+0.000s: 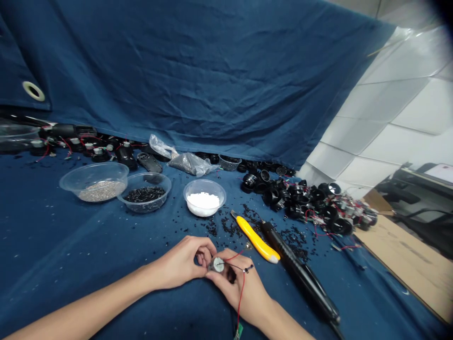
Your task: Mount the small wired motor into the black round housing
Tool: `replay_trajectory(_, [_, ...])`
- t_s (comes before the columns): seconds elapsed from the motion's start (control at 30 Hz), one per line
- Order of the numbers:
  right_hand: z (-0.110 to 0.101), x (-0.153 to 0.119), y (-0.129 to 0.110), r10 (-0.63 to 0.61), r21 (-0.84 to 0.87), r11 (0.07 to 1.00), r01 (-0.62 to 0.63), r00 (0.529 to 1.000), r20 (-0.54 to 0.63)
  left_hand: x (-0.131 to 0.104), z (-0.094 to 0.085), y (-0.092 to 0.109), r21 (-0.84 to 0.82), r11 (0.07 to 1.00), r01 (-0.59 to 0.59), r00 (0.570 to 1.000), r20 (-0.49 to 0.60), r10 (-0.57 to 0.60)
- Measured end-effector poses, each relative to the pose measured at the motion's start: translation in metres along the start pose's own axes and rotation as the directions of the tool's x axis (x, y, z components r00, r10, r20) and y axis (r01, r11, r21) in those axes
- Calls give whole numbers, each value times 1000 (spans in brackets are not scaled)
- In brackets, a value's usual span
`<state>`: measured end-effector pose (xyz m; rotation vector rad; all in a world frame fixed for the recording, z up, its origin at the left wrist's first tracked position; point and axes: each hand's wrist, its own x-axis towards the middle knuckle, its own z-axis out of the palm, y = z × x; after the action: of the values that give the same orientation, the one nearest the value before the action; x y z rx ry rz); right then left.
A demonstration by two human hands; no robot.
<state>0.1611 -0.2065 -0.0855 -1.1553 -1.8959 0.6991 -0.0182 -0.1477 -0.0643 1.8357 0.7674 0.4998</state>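
While both hands pinch it, small silvery motor trails red wire.

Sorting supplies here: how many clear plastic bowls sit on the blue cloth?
3, in a row beyond the hands: left bowl of pale grains, middle bowl of black bits, right bowl of white granules. A fourth container by the back clutter is unclear.

Two bare forearms and hands, no sleeves, gloves or jewellery.
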Motion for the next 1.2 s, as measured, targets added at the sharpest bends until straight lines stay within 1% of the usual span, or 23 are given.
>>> replay_trajectory(0.23, [-1,3,-2,-15,-23,1000,15,1000,23,1,1,-3,-9,1000,29,999,-38,-30])
replay_trajectory(0.4, [-1,4,-4,-30,-23,999,31,999,28,1,2,-3,-36,999,19,999,-35,-20])
replay_trajectory(0.57, [-2,4,-6,-16,-45,999,19,998,55,2,1,-3,-42,999,22,999,-37,-24])
replay_trajectory(0.67, [-2,4,-6,-8,-60,998,11,999,52,2,0,-2,-34,999,16,1000,-9,-17])
replay_trajectory(0.77, [2,3,-3,5,-79,997,-5,1000,-2,-1,-2,3,46,999,-10,1000,25,9])
replay_trajectory(0.83, [6,1,0,-6,-80,997,4,1000,-24,-4,-2,9,176,983,-45,999,36,39])
replay_trajectory(0.93, [7,-1,1,-14,-80,997,13,1000,-23,-9,-3,16,380,919,-108,994,56,94])
replay_trajectory(1.0, [3,-1,-1,-30,-92,995,29,1000,-3,-11,-3,19,465,875,-131,991,60,116])
replay_trajectory(1.1, [-6,-1,-6,-113,-129,985,114,993,15,-12,-2,21,506,854,-119,993,57,105])
replay_trajectory(1.2, [-14,-1,-8,-173,-220,961,167,985,-10,-12,0,22,417,905,-84,996,65,63])
